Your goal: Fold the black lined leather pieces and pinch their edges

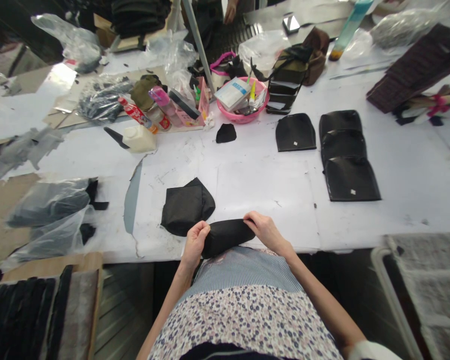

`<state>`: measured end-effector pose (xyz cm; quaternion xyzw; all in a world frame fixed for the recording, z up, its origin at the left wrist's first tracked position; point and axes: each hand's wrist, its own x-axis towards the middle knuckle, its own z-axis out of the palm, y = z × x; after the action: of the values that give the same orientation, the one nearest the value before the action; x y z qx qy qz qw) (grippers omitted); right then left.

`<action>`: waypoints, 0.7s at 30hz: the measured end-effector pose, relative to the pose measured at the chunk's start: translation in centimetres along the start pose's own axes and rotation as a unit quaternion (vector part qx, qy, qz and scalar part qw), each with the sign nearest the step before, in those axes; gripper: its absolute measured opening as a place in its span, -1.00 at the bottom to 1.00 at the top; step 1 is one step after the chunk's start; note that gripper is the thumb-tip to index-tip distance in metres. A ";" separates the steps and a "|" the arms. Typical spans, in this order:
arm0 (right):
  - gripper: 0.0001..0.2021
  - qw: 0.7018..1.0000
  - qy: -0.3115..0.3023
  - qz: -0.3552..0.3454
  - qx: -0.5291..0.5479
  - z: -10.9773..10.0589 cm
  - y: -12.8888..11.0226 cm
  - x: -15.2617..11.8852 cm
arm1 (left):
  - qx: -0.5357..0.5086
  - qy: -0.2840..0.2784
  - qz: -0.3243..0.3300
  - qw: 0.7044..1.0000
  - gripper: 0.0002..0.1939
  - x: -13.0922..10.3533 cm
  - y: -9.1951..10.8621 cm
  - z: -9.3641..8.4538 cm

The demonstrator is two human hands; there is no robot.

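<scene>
A black fabric piece (227,236) is stretched between my hands at the table's front edge, close to my apron. My left hand (197,240) pinches its left end, and my right hand (264,230) pinches its upper right corner. Just beyond my left hand, other black fabric pieces (182,207) lie overlapped on the white table (262,175). A small black scrap (226,133) rests farther back. To the right lie a black curved panel (295,132) and a column of overlapping black panels (348,155), with small white marks on some.
A pink basket (243,117) of small items stands at the back, beside bottles and a white container (139,139). Plastic-wrapped bundles (52,205) lie at left. Racks stand below both front sides. Another person's hand (230,11) shows at the top.
</scene>
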<state>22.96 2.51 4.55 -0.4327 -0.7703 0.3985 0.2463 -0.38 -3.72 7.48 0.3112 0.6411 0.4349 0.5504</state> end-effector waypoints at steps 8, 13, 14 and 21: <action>-0.91 1.000 -0.002 0.011 0.001 0.1 0.1 0.1 | 0.014 -0.002 0.000 1.000 -0.70 -0.2 0.1 0.0; -0.92 1.000 -0.012 0.019 -0.007 0.0 -0.1 0.2 | 0.020 -0.002 0.000 1.000 -0.69 -0.2 0.1 0.1; -0.92 1.000 -0.011 0.020 -0.006 0.0 -0.1 0.2 | 0.022 -0.001 0.001 1.000 -0.69 -0.2 0.1 0.1; -0.82 0.995 -0.002 0.092 0.048 0.4 0.3 0.1 | 0.032 0.006 0.009 0.999 -0.70 0.0 0.0 0.1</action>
<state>22.79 2.56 4.05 -0.4884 -0.7076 0.4570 0.2278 -0.32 -3.73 7.53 0.3325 0.6551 0.4209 0.5322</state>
